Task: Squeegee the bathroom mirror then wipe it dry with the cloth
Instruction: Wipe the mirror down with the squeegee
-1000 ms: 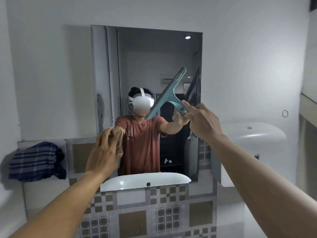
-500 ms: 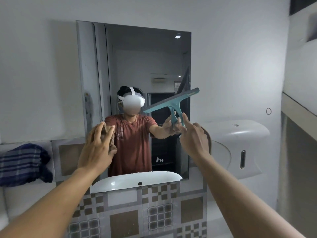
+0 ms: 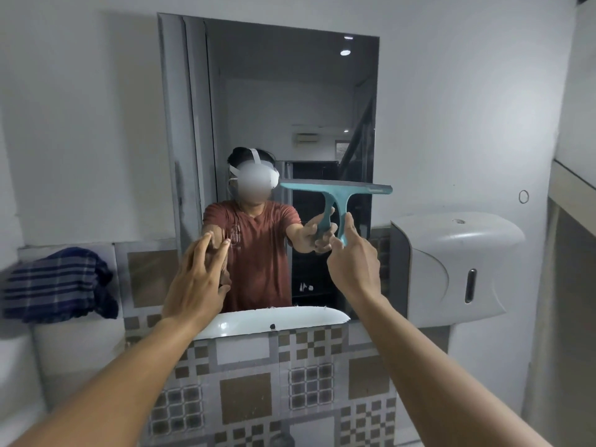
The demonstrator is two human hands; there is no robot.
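Right hand outstretched, fingers gripping squeegee; left hand raised, fingers spread, empty.

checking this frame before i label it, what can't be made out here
- Head view: whether the teal plastic squeegee blade touches the rectangular wall mirror; the angle hides any gap.
- Right hand: its grip on the handle faces away from the camera.
- Left hand: whether its palm presses the glass; its back hides that.
- Water or streaks on the mirror: too faint to tell.
- Blue striped cloth: blurred towards the left edge.
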